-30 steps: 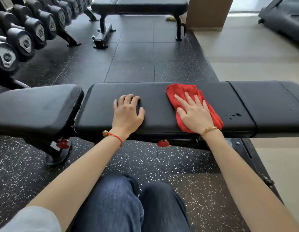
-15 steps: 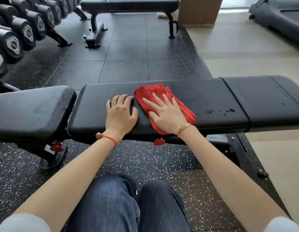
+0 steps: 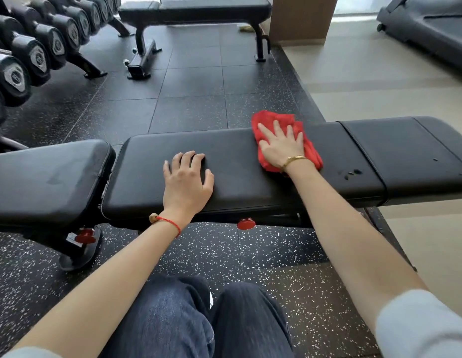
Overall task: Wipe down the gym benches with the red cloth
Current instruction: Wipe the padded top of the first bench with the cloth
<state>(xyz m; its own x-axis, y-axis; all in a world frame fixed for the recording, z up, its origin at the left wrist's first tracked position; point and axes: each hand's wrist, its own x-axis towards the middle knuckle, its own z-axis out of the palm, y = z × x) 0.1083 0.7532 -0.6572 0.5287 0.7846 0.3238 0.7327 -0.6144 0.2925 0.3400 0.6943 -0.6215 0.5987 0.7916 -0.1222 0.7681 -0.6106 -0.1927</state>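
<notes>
Item, risk: our right hand [image 3: 281,148], fingers spread flat, presses the red cloth [image 3: 289,140] at the far edge of the table [image 3: 237,177], left hand [image 3: 186,182] bracing open beside it; we judge the overhanging cloth could slip off.

Row of black round-ended dumbbells [image 3: 38,55] on rack, upper left. Dark rubber tile floor [image 3: 193,81] ahead; white-speckled black rubber matting [image 3: 276,249] near bottom. Beige smooth floor [image 3: 379,81] at right. Brown wooden column [image 3: 302,19] top centre. Dark grey treadmill [image 3: 431,24] top right.
</notes>
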